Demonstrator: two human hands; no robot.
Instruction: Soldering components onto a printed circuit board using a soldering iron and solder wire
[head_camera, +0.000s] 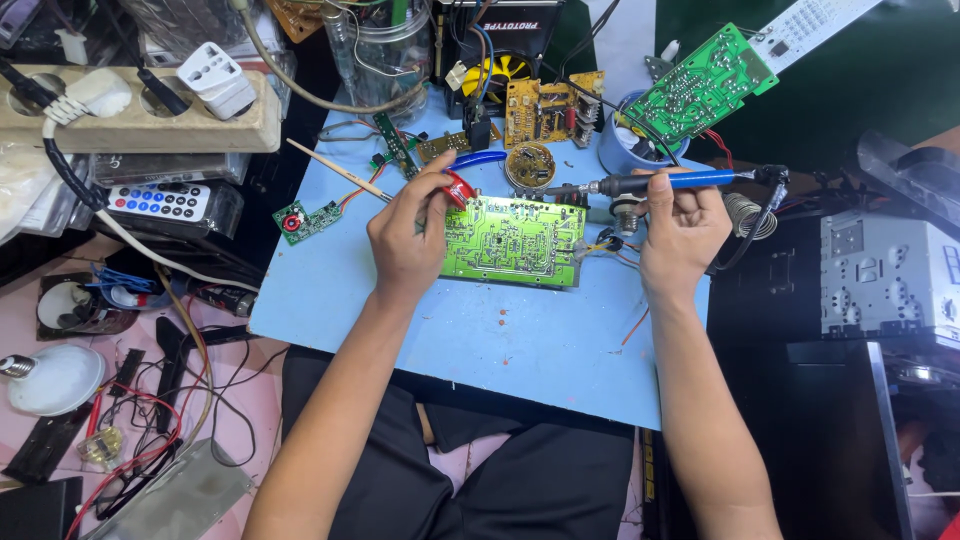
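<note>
Green circuit board (515, 240) lies solder side up on a blue mat (480, 340), the left hand (405, 240) closed over its left edge, which seems to steady it, with red-handled cutters (460, 185) just beside the fingers. Right hand (680, 225) grips a blue soldering iron (650, 182) like a pen, tip aimed toward the board's top right corner. Further out sit a yellow board (545, 108), another green board (700, 85), a remote (160, 202) and a power strip (140, 110) within reach
</note>
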